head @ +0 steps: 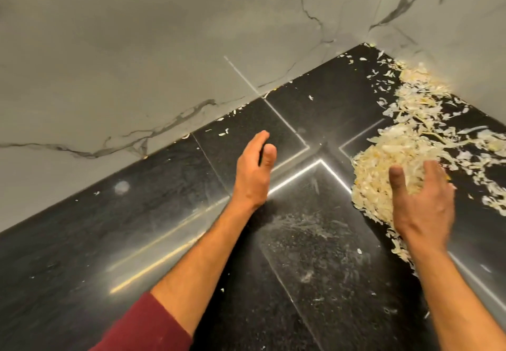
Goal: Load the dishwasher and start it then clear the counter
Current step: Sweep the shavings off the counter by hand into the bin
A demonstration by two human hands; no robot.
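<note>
Left to right: the dark counter (82, 241) lay mostly swept, only stray flecks remaining. Your left hand (253, 169) hovered with relaxed fingers, holding nothing. Your right hand (423, 200), fingers spread, touched the heaped pale peelings (388, 159), gripping none visibly. Clearing appeared unfinished; scraps trailed into the corner. No dishwasher was visible.

Lighting: dim, warm indoor light from above. Glare: bright linear reflections on the glossy black counter (82, 241), running between the left hand (253, 169) and right hand (423, 200). Shadows: soft, faint beneath both forearms. Blur: right hand motion-smeared; pale scraps (383, 175) under its fingers soft. Distortion: wide-angle bending of the counter edge and marbled wall (137, 49).
</note>
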